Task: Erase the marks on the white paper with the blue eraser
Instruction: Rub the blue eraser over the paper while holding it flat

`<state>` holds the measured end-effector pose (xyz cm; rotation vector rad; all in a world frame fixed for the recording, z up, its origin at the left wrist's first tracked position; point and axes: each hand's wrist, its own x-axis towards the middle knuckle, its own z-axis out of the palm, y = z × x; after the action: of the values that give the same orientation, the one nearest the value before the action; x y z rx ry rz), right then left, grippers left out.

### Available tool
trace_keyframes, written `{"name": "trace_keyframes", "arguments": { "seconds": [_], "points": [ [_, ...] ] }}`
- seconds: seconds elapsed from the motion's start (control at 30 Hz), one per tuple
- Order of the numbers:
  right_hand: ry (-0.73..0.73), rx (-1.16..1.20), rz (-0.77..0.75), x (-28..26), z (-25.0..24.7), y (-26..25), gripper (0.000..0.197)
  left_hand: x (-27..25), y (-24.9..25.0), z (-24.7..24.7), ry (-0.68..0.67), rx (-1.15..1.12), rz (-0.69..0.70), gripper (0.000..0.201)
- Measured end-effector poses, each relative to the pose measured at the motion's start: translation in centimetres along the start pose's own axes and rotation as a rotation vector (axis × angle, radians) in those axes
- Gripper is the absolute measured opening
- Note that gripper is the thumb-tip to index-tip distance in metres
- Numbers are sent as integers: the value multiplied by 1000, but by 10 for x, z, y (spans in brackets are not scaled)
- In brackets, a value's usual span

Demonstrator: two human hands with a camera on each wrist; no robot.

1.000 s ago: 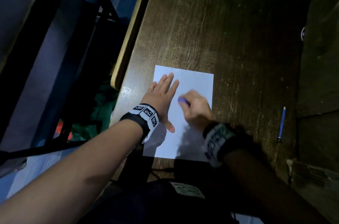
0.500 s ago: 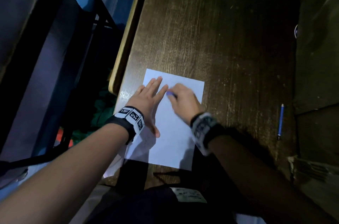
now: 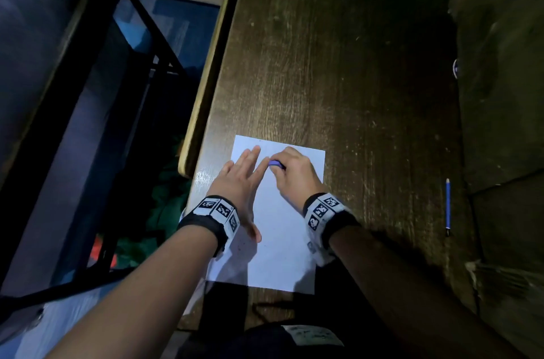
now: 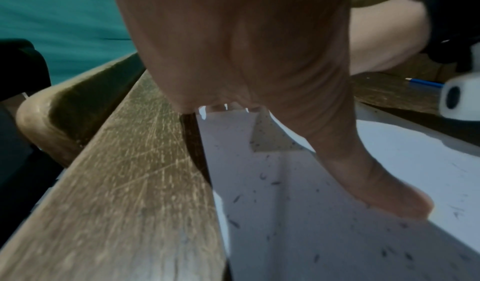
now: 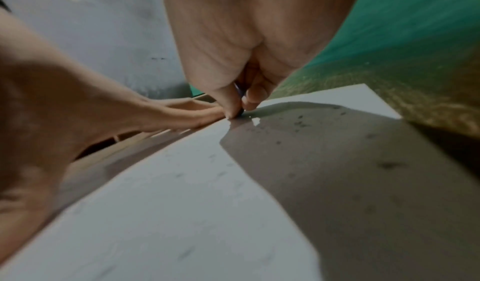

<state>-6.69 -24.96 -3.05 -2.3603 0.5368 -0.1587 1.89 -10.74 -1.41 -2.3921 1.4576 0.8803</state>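
Table [image 3: 338, 70] – scratched, worn wood; paper [image 3: 282, 241] – smooth, matt.

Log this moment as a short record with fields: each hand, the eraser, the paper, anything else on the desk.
left hand: flat, fingers straight, pressing the white paper down
right hand: pinches the blue eraser
blue eraser: on the paper near its far edge, beside the left fingertips
white paper: flat on the wooden desk, dotted with dark eraser crumbs
blue pencil: on the desk, right of the paper, untouched

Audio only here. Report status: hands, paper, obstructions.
Left hand flat, pinning white paper. Right hand pinching blue eraser at paper's far end. Eraser crumbs on the sheet. Blue pencil off to the right, nothing obstructing.
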Motion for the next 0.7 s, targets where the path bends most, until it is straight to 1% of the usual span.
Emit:
{"name": "trace_keyframes", "arguments": {
  "seconds": [0.07, 0.1, 0.2, 0.23, 0.27, 0.3, 0.33, 0.43, 0.47, 0.5, 0.53, 0.57, 0.63, 0.67, 0.7],
  "points": [
    [-23, 0, -3, -18, 8, -5, 12, 1, -1, 2, -3, 3, 1, 174],
    [-68, 12, -27, -34, 10, -8, 12, 2, -1, 3, -2, 3, 1, 174],
    [-300, 29, -185, -82, 11, -11, 13, 4, -3, 6, 3, -17, 1, 175],
    [-365, 5, -232, -85, 8, -10, 14, 4, -3, 6, 4, -18, 1, 175],
    [-380, -24, -255, -78, 5, -7, 15, 4, -3, 6, 2, -17, 3, 175],
    [-346, -47, -242, -66, 1, -4, 15, 5, -2, 5, -4, -14, 4, 175],
    [-269, -58, -197, -50, -2, -1, 14, 4, -2, 5, -6, -10, 5, 175],
    [-12, -37, 18, -9, -8, 9, 12, 4, -2, 4, -2, -3, 5, 175],
    [35, -7, 75, -8, -5, 9, 12, 4, -2, 5, -2, -1, 4, 175],
    [47, 9, 101, -13, 0, 6, 13, 4, -2, 5, 0, 1, 4, 175],
    [17, 20, 85, -26, 7, 1, 13, 5, -2, 5, 4, 4, 2, 174],
    [-53, 32, 36, -43, 13, -4, 13, 5, -2, 6, 6, 7, 1, 174],
    [-248, 30, -119, -79, 15, -17, 13, 5, -1, 6, 5, -3, -2, 172],
    [-337, 9, -188, -87, 11, -19, 14, 5, -1, 7, 4, -11, -3, 172],
    [-373, -7, -224, -83, 5, -16, 15, 5, -1, 7, 5, -14, -2, 173]
  ]
}}
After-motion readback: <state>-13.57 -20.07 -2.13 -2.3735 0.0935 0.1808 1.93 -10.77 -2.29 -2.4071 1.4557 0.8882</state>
